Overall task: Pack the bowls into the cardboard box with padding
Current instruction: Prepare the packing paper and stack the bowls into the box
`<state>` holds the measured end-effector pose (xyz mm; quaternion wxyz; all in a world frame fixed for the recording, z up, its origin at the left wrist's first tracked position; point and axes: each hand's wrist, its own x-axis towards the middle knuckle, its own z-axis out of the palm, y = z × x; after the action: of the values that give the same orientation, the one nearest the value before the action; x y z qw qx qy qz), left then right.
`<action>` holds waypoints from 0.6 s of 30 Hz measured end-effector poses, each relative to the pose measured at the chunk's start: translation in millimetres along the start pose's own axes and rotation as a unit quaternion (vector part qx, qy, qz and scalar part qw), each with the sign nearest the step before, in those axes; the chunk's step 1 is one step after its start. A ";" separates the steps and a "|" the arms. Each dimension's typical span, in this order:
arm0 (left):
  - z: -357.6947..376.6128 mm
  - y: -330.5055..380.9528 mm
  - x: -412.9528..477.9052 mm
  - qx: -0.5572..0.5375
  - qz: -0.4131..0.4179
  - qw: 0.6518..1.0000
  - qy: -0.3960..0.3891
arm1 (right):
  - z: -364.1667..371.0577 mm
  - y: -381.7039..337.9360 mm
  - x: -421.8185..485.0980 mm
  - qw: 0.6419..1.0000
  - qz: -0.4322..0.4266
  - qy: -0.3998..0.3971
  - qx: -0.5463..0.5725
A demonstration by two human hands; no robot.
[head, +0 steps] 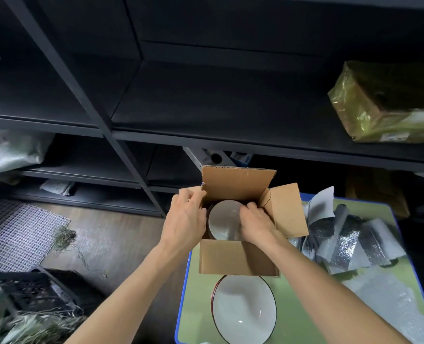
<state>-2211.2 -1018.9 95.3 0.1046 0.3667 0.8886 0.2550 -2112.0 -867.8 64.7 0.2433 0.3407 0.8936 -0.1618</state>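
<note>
- Head view: the cardboard box (238,259) stands open on a green table (196,324) with a blue rim. Its flaps are spread and its back flap is upright.
- The boxed bowl (223,219), pale grey, sits inside the box. It is tilted so that its hollow faces up towards the camera.
- The left hand (185,217) is at the box's left side. Its fingers are curled together over the edge of the left flap (193,190), with the thumb on the outer face.
- The right hand (254,220) reaches down into the box. Its fingers are bent and closed on the right rim of the boxed bowl; the fingertips are hidden behind the rim.
- The loose bowl (243,309), pale with a dark rim line, rests upright on the table just in front of the box, touched by neither hand.
- Padding sheets (342,234), silver and white, lie crumpled in a heap on the table just right of the box, partly under its right flap.
- A sheet of bubble wrap (389,301) lies flat nearer the table's front right corner.
- Dark metal shelving (206,108) runs behind the table, and a parcel (389,100) wrapped in yellowish film sits on it at the right.
- On the floor to the left lie a white mesh mat (19,232) and a black crate (32,291), with straw-like fibres around them.
</note>
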 end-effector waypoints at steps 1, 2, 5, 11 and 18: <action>4.3 -4.9 -1.8 0.000 0.001 1.000 -0.006 | -0.9 0.1 1.4 1.000 -0.003 0.003 -0.008; 7.3 -6.6 -3.7 0.000 0.013 1.000 -0.010 | -2.0 -0.4 2.3 1.000 -0.003 0.001 -0.016; 17.4 -8.9 -7.5 -0.018 0.025 1.000 -0.003 | -3.6 -1.0 3.3 0.999 -0.003 0.000 -0.033; 21.6 -8.7 -10.2 -0.039 0.002 0.999 0.016 | -1.9 1.0 2.9 1.000 0.007 -0.007 -0.023; 18.5 -3.1 -11.6 -0.056 -0.014 0.998 0.014 | -6.2 -3.9 -3.5 0.999 0.014 -0.036 -0.034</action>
<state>-2197.9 -1021.9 77.9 0.1163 0.3442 0.8792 0.3082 -2114.5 -869.5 72.2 0.2887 0.3385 0.8846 -0.1400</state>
